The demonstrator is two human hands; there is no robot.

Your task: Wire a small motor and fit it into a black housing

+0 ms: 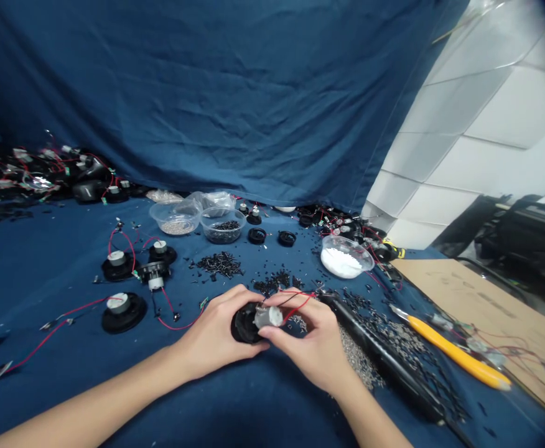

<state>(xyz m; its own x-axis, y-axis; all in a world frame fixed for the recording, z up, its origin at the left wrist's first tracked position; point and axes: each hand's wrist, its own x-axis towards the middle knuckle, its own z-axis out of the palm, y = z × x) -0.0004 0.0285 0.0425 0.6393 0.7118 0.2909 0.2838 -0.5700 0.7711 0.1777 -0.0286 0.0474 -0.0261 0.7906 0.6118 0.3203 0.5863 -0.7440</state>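
Holding a black housing (242, 325), the left hand (211, 330) curls around its rim; the right hand (314, 336) pinches the silver motor (270, 316) between thumb and fingers. This motor is up against the housing, between the 2 hands, red wires (303, 303) trailing toward 1 o'clock; whether it is fastened cannot be told. Just beside the right hand, toward 4 o'clock, a black driver-like tool (384, 358) lies unheld over loose silver screws (359, 361).

From the hands, a motor unit (123, 311) rests at 9 o'clock, and 3 similar units (117, 266) cluster at 10 o'clock; on these 4, motor and base look already joined. At 12 o'clock, 2 black rings (287, 238) show no motor, so those seem still to be done. Small black parts (221, 264) lie between 10 and 11 o'clock, suggesting plenty is left. Farther toward 10 o'clock, a wired heap (88, 190) is too jumbled to judge.
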